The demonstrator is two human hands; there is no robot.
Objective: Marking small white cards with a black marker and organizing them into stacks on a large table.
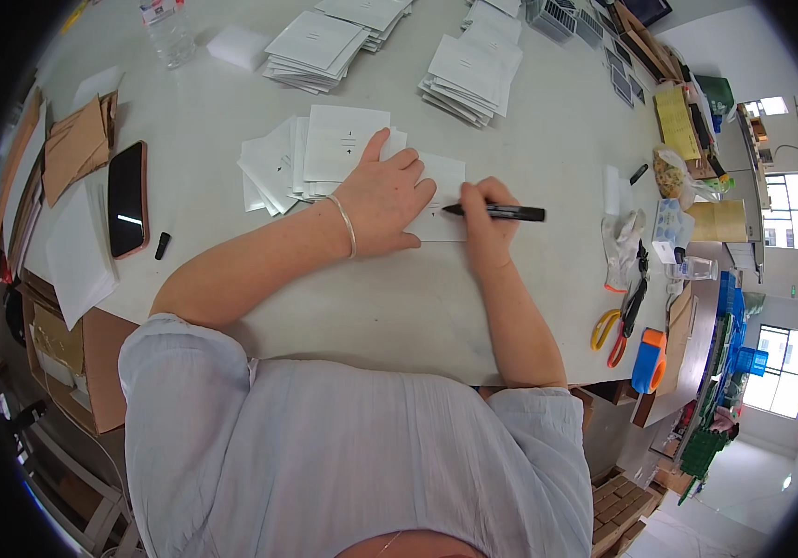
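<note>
My left hand [385, 203] lies flat with its fingers spread, pressing on a white card [443, 173] on the table. In my right hand [489, 237] is a black marker pen [521, 213], uncapped. Its tip points left, at the card beside my left thumb; whether it touches is too small to tell. Just left of that card, partly under my left fingers, a loose fanned pile of white cards [329, 139] bears small black marks. A small black pen cap [164, 245] rests on the table left of my left forearm.
Farther off stand stacks of white cards [317, 46], more cards [469, 74] and a plastic bottle [168, 37]. A phone [127, 200] lies at left near brown cardboard [78, 147]. At right are pliers [636, 293], scissors [605, 327], a glove [622, 246] and an orange-and-blue tool [649, 361].
</note>
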